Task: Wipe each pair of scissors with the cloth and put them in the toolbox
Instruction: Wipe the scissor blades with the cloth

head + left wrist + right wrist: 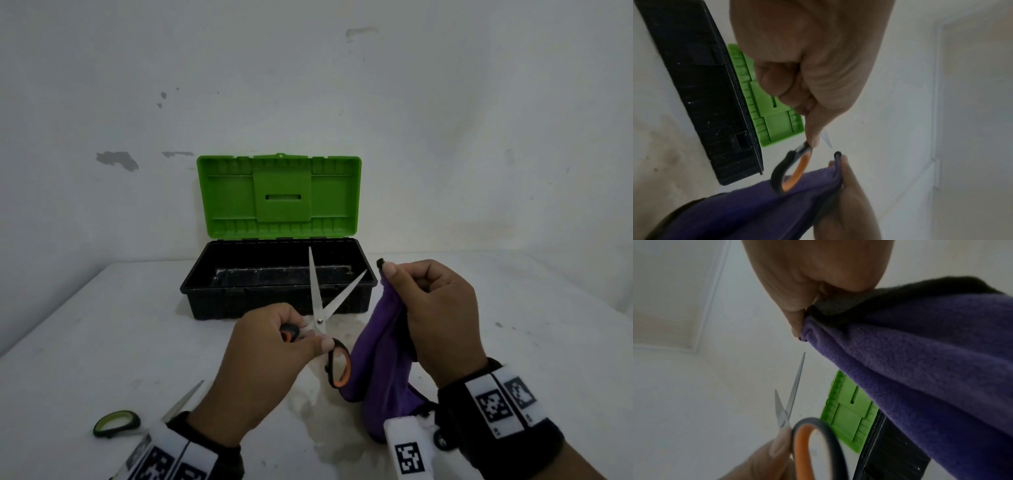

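Clearly the wiping step is in hand: the left hand [270, 356] grips the orange-handled scissors [323, 322], blades splayed in front of the open toolbox [212, 277], while the right hand [442, 315] pinches the purple cloth [380, 356] just beside them; next, cloth must meet blade carefully

Toolbox [212, 294] beyond the hands: black base, bright green lid. Scissors [320, 308] in left hand [260, 370]: silver blades, black-orange handles. Cloth [380, 359] in right hand [442, 318]: purple. Second scissors [118, 423] by left wrist: green-black handle. Counter [102, 335]: white, stained.
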The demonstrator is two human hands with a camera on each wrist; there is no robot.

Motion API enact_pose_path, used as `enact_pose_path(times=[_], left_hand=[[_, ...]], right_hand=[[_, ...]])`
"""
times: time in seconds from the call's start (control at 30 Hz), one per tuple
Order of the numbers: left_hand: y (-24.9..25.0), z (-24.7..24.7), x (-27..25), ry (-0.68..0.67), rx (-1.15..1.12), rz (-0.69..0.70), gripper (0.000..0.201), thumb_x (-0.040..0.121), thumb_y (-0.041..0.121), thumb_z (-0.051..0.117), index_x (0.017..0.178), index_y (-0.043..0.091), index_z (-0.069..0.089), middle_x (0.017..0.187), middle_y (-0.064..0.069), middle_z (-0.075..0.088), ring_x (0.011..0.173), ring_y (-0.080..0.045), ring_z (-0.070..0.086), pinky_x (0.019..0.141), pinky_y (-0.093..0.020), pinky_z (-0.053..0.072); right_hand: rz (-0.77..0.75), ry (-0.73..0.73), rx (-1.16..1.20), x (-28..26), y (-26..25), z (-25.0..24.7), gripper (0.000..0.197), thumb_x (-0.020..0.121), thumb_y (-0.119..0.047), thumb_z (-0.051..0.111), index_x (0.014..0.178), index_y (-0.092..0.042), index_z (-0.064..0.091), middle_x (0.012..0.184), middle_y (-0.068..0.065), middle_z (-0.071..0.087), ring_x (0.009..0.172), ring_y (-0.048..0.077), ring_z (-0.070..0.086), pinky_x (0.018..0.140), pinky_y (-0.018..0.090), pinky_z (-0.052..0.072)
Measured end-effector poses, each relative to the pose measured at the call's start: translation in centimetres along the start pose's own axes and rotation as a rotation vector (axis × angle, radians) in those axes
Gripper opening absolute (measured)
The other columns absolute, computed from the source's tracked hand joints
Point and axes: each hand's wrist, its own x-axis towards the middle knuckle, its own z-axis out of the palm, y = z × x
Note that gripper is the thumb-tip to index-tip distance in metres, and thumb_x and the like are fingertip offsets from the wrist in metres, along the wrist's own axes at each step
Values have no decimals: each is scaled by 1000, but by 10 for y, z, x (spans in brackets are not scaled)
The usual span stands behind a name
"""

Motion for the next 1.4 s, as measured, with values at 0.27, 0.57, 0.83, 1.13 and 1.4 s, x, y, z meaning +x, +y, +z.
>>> enact_pose_path(times=[0.27,0.57,0.83,1.13,1.4], left_hand=[[4,-7,5,-252,-511,-313,32,64,20,83,83,8,60,48,2,36,40,-8,24,38,-21,22],[12,-11,3,-406,-626,-320,18,69,19,78,78,10,65,52,2,36,40,-7,21,35,-17,18],[13,-10,1,-457,-617,-293,15,64,26,79,68,17,67,51,2,32,40,-7,18,39,-18,12],[17,-10,6,-464,-563,-253,21,70,25,76,56,24,61,52,3,27,42,-8,16,40,-19,11],[14,-12,9,-479,-549,-251,22,72,23,76,56,24,60,53,3,26,42,-8,16,39,-17,12]], right_hand=[[-21,-266,148,-30,-8,7,6,80,-14,77,79,-14,72,66,2,71,58,10,61,55,19,49],[-114,-339,88,-41,-7,13,5,78,-13,80,79,-14,75,76,3,75,72,21,72,69,38,59],[-168,-164,42,-25,-10,9,10,77,-20,82,72,-24,74,70,-4,74,64,11,68,63,25,51],[-126,-146,51,-23,-10,11,10,77,-21,82,72,-21,74,67,-5,73,61,7,66,61,23,49],[-107,-173,59,-24,-11,14,9,78,-21,81,73,-18,74,67,-4,74,60,7,66,59,21,50]])
